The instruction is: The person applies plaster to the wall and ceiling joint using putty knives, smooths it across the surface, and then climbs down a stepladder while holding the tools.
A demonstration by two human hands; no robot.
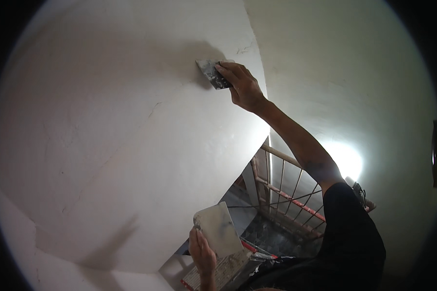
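My right hand (247,89) reaches up with its fingers closed round a putty knife (210,72), whose broad blade is smeared with white. The blade lies at or very close to the white plastered surface (131,145), beside the corner where it meets the adjoining wall. Fine cracks (154,109) run across the plaster. Lower down, my left hand (202,254) grips the edge of a flat, pale rectangular plate (219,229) with rounded corners and a few grey smears. The fingers behind the plate are hidden.
A rusty, reddish metal frame with thin bars (292,200) stands below my right arm. A bright lamp (353,183) lights the right wall (374,97). Under my left hand is a worn plank-like platform (230,269). A dark object (436,153) hangs at the far right.
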